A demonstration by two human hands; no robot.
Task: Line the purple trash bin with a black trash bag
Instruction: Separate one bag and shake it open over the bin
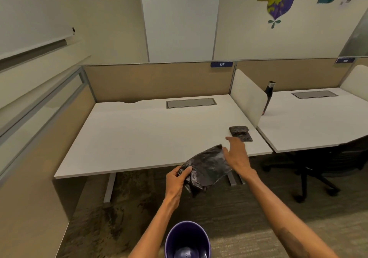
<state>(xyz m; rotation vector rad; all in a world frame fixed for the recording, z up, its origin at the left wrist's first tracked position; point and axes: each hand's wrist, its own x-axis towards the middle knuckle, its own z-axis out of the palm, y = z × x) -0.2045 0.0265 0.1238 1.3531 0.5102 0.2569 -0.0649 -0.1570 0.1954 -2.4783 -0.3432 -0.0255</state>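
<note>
Two hands are working in front of me at the near edge of the white desk [139, 134]. My left hand [176, 180] is gripping the black trash bag [207, 166] at its lower left corner, thumb on top and fingers curled underneath, pinching the crumpled plastic tight. My right hand [237, 154] is lying spread and flat, fingers extended and slightly apart, its palm side pressing against the right edge of the same bag; it is touching the plastic, not clasping it. The bag is hanging partly unfolded between my hands, stretched into a wrinkled sheet over the desk's front edge, with a bunched fold drooping below my left hand.

Just beyond my right fingertips, a small stack of folded black bags [240, 133] is resting on the desk near its right corner, apart from my hand. The purple trash bin [188, 239] is standing upright on the carpet below, between my forearms, its mouth facing up toward me and no liner in it yet. A dark bottle [268, 96] is standing on the neighbouring desk, partly hidden behind the white divider [249, 96]. A black office chair [328, 164] is sitting under that other desk.
</note>
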